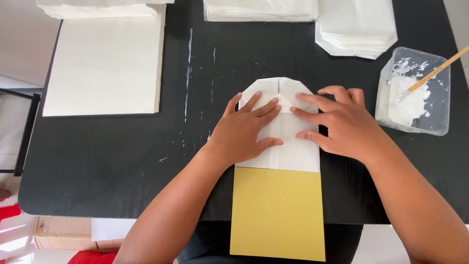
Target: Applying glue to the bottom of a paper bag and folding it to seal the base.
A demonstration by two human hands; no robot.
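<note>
A thick stack of cream sheets (105, 66) lies on the left of the black worktop (122, 161). At centre, the left hand (244, 129) and right hand (339, 124) press flat, fingers spread and gripping nothing, on a folded white paper bag (288, 146) wrapped over a stiff yellow card (278, 210). The paper looks light, thin, easily creased; best held at its edges. A clear paste tub (415, 93) with brush (437, 71) sits right.
</note>
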